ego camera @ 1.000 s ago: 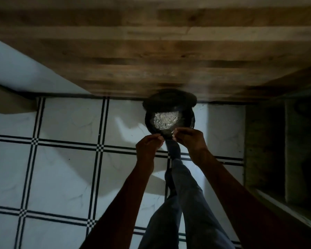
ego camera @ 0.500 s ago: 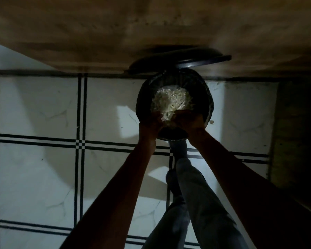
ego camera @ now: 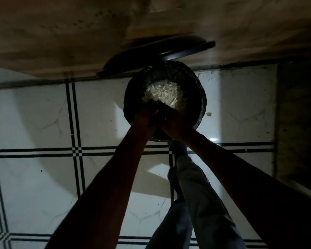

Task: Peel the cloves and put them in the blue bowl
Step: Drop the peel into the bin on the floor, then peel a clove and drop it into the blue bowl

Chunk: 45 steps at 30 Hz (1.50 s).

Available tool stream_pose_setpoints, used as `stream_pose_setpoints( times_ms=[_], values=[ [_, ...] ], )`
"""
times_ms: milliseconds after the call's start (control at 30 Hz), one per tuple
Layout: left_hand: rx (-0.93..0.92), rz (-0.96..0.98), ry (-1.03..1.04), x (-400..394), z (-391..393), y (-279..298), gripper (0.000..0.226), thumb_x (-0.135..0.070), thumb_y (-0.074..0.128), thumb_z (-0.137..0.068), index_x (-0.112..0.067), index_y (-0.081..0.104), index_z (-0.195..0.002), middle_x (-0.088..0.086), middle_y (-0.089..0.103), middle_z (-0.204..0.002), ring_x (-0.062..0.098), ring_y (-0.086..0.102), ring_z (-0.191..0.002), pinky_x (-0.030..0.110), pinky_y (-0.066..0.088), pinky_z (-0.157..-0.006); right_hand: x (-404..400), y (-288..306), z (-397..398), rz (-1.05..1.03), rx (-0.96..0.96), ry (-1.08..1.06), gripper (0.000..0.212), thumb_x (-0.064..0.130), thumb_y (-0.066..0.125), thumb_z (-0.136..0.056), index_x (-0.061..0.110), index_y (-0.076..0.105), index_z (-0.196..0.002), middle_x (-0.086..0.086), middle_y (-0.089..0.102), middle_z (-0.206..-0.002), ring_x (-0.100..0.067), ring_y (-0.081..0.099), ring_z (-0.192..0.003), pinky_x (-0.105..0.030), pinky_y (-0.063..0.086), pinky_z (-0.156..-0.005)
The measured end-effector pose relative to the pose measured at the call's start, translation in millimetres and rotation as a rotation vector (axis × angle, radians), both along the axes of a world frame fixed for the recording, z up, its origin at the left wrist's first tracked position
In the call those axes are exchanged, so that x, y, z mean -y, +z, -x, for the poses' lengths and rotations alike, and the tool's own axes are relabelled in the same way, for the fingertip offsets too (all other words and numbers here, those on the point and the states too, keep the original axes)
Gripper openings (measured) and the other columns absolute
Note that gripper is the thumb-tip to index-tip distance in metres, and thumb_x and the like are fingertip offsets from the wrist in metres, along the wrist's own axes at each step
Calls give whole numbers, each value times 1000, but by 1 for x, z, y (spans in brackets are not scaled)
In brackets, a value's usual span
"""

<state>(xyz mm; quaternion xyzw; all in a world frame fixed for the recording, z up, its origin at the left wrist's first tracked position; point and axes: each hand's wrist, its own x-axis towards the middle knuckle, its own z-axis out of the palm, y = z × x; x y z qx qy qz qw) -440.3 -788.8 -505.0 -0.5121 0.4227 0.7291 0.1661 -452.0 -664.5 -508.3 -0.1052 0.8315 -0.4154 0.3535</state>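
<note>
A round black bin [ego camera: 201, 105] lined with a dark bag stands on the tiled floor, its lid [ego camera: 151, 53] tipped up against the wooden front behind it. A heap of pale garlic skins [ego camera: 163, 94] lies inside. My left hand [ego camera: 144, 115] and my right hand [ego camera: 172, 121] are pressed close together over the bin's near rim, above the skins. Both are dark silhouettes, so their fingers cannot be made out. A pale scrap shows between them. No cloves or blue bowl are in view.
My trousered leg [ego camera: 196, 194] reaches to the bin's foot, below my hands. A pale scrap [ego camera: 208, 114] lies on the white tiles right of the bin. A wooden front [ego camera: 79, 33] runs along the top, and a dark cabinet [ego camera: 298, 123] stands at the right.
The view has dropped closer to the bin, whose lid has swung up further. My hands have moved from just before the rim to over the skins and come together.
</note>
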Motion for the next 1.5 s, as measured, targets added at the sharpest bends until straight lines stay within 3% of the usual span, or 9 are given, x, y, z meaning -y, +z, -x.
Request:
stream_pose_setpoints(
  times_ms=[100,233,333,433,733,867,1267,1400,1500],
  values=[
    [-122,-62,-66,-3,-8,22,43,-10,30,-112,-2,35,-155,19,48,-153,34,50,-137,32,52,-97,-15,3,3,-85,179,-256,57,34,50,-110,13,36,-161,-16,44,-160,-33,46,-145,-45,38,-119],
    [-24,111,-106,-19,-16,92,39,-9,33,-112,1,44,-148,23,53,-143,26,57,-119,24,49,-86,-49,68,-13,104,180,-540,69,42,61,-101,16,38,-160,-11,47,-159,-27,46,-145,-45,39,-121],
    [-14,133,-394,-45,-18,166,24,-9,40,-110,-4,62,-118,15,63,-118,12,71,-87,20,53,-75,-85,140,-37,119,100,-708,51,36,60,-103,20,47,-150,-3,64,-136,-23,67,-119,-44,53,-105],
    [-127,177,-577,-88,-26,240,30,-7,43,-108,8,61,-127,14,69,-111,26,68,-104,19,57,-75,-134,219,-57,94,27,-835,48,33,60,-105,22,46,-149,2,65,-117,-20,72,-96,-54,61,-87],
    [-573,171,-1139,-303,-104,434,13,-16,53,-107,-23,63,-112,2,74,-94,10,71,-79,20,54,-69,-333,471,-217,-23,-228,-1176,38,33,55,-108,17,54,-142,2,64,-121,-7,68,-101,-32,61,-87],
    [-705,43,-1410,-409,-175,499,16,-12,54,-107,-10,62,-120,6,73,-93,12,69,-77,21,55,-68,-408,535,-321,-113,-348,-1387,38,38,58,-106,18,60,-137,-1,69,-124,-11,69,-108,-28,58,-90],
    [-903,-28,-1838,-686,-359,544,12,-7,52,-106,-8,61,-114,7,70,-88,8,68,-67,22,54,-63,-605,571,-600,-221,-378,-2019,27,35,64,-103,23,66,-127,3,72,-105,-10,74,-89,-36,65,-72],
    [-1135,291,-1992,-745,-385,522,15,-15,63,-100,-11,68,-114,8,70,-105,23,68,-95,37,57,-82,-658,554,-650,-286,-296,-2029,29,23,63,-103,12,65,-130,-5,71,-107,-8,70,-76,-15,51,-50],
    [-1399,629,-2126,-774,-389,507,32,-18,66,-92,-2,69,-120,20,66,-116,36,63,-110,42,51,-97,-694,541,-663,-401,-247,-1949,32,22,65,-101,9,67,-131,-6,73,-110,-18,72,-89,-29,60,-70]
  ],
)
